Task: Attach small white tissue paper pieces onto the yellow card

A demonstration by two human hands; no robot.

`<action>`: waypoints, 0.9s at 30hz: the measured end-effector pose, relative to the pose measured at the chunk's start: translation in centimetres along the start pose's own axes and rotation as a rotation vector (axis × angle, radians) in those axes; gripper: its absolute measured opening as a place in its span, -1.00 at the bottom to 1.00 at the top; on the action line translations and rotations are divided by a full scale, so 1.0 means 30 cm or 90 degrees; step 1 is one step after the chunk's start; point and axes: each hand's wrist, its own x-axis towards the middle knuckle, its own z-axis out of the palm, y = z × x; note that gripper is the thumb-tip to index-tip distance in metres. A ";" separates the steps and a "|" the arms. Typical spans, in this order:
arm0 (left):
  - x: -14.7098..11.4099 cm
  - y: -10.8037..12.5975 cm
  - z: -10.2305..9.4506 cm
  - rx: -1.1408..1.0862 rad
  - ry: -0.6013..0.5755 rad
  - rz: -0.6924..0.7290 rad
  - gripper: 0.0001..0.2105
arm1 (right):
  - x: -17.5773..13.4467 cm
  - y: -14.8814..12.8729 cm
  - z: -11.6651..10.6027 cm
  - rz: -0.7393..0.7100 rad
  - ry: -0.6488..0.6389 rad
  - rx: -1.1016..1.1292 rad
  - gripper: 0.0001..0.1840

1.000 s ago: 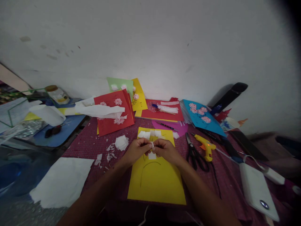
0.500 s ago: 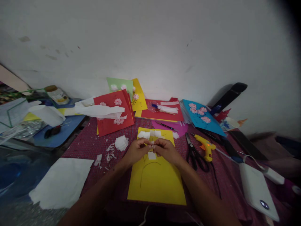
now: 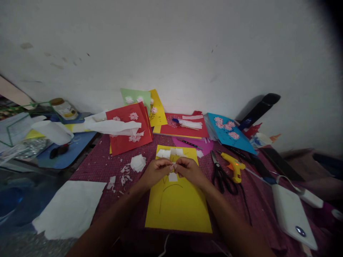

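Note:
My left hand (image 3: 158, 172) and my right hand (image 3: 189, 170) meet above a yellow sheet of card (image 3: 182, 210), thumbs and fingertips pinched together. Between them is a small piece of white tissue paper (image 3: 173, 164), mostly covered by the fingers. Just below the fingertips a white paper square (image 3: 173, 177) lies on the card. More white tissue pieces (image 3: 164, 153) rest near the card's top edge. Thin dark curved lines (image 3: 171, 186) run across the middle of the card. Left of my left hand is a stack of cut white tissue (image 3: 138, 163).
Black-handled scissors (image 3: 221, 176) and a yellow glue gun (image 3: 233, 165) with a cord lie at the right. Red card with tissue flowers (image 3: 123, 141) and a blue one (image 3: 227, 132) stand behind. Paper scraps (image 3: 125, 176), a large white sheet (image 3: 72, 207) and a power bank (image 3: 291, 214) lie around.
My fingertips have shifted slightly on the small tissue piece, which now shows less upright between them. Both hands stay in nearly the same place.

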 end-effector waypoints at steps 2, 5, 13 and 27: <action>-0.001 -0.001 -0.001 -0.003 0.001 -0.009 -0.80 | 0.001 0.003 -0.001 -0.001 0.001 -0.001 -0.77; -0.002 0.004 -0.002 -0.005 0.002 -0.025 -0.79 | 0.003 0.007 0.000 -0.003 0.002 0.004 -0.76; -0.001 -0.005 -0.011 -0.020 -0.026 -0.044 -0.76 | 0.002 0.007 0.000 0.001 -0.009 0.002 -0.73; 0.002 -0.015 -0.020 -0.039 -0.051 -0.057 -0.76 | -0.001 -0.002 -0.007 0.020 -0.025 0.031 -0.74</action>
